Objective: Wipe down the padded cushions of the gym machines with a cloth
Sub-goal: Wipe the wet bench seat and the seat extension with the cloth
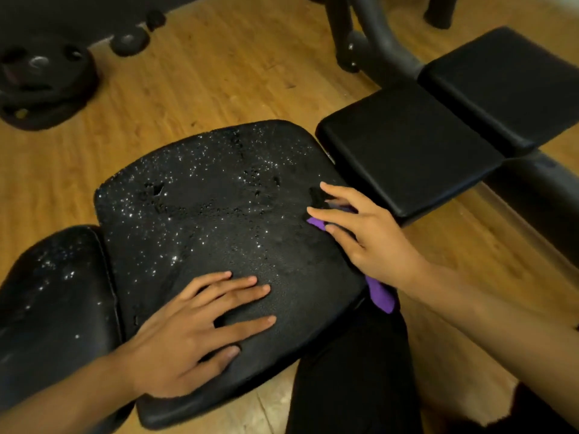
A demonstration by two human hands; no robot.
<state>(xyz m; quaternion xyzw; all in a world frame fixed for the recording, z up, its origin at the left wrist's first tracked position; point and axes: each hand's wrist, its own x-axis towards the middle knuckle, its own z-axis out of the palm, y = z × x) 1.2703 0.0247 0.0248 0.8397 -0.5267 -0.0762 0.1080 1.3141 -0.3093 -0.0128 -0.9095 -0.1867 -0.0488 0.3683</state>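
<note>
Purple cloth (380, 296) lies under the right grip (366, 236), fingers spread flat, at the cushion (203, 214) edge.

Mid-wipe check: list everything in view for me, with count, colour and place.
seat cushion: 1, black with pale specks, centre
side cushion: 1, black with pale specks, lower left
smooth pads: 2, black, upper right
cloth: 1, purple, right edge of the seat cushion
weight plates: a stack, black, upper left on the floor
machine frame: 1, dark grey, top right
floor: wood, tan
trouser leg: 1, black, bottom centre
left hand: flat on the seat cushion, near side
right hand: presses the cloth
</note>
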